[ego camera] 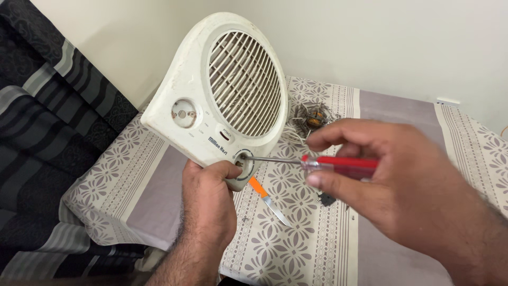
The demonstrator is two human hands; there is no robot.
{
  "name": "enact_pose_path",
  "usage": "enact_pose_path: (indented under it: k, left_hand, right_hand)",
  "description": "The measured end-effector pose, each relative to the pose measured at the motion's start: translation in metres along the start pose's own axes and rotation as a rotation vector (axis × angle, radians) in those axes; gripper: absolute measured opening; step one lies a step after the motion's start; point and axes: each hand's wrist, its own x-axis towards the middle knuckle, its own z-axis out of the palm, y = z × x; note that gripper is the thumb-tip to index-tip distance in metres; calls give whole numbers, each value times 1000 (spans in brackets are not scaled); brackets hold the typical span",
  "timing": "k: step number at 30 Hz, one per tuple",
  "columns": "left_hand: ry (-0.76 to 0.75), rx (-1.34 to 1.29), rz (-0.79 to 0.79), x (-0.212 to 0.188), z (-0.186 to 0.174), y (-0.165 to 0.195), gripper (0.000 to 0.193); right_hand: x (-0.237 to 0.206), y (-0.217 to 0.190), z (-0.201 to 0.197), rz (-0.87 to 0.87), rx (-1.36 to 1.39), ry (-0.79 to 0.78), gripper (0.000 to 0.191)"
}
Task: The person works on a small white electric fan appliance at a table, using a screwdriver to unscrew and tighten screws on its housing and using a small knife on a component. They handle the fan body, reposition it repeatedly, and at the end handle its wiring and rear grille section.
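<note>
Left hand: the left hand (pixel 209 198) is closed around the lower corner of the fan heater (pixel 222 98), thumb pressed just beside the round dial recess (pixel 242 165); the heater is held tilted above the near left part of the table.
Right hand: the right hand (pixel 391 180) is pinched shut on the red handle of the screwdriver (pixel 338 165), held between thumb and fingers, with the palm turned away.
Screwdriver: a clear and red plastic handle and a thin metal shaft are seen; the shaft is laid level, its tip set into the dial recess close to the left thumb.
Knife: a small knife (pixel 267 197) with an orange handle and a bare steel blade is laid on the cloth below the heater, the blade pointed toward the near edge.
Small part: a dark piece (pixel 327 199) is laid on the cloth under the right hand; its kind cannot be told.
Heater: off-white, scuffed plastic, a round slatted grille, a second round knob seat at the left, and a small dark printed mark above the dial.
Table: a cloth (pixel 159 180) of grey bands and white floral print is spread over it.
Wire bundle: a tangle of thin wires (pixel 313 119) is laid toward the far edge, behind the heater.
Left side: dark striped fabric (pixel 47 132) is seen beside the table.
</note>
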Motion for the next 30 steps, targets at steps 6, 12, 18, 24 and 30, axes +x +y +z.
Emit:
enact_pose_path:
  k: [6,12,18,24,30]
  left_hand:
    - [0,59,0,-1,1,1,47]
    - [-1,47,-21,-2,0,4,46]
    - [25,98,-19,1,2,4,43]
    - [33,107,-7,3,0,3,41]
    - [-1,116,49,8,-2,2,38]
  right_hand:
    - [7,-28,-2,559,-226,-192,31]
    - [-2,-10,-2,-124,-16,76,38]
    - [8,-13,1,215,18,-3,31]
    - [12,-23,-1,600,-192,-158,32]
    - [1,7,2,70,-22,38,29]
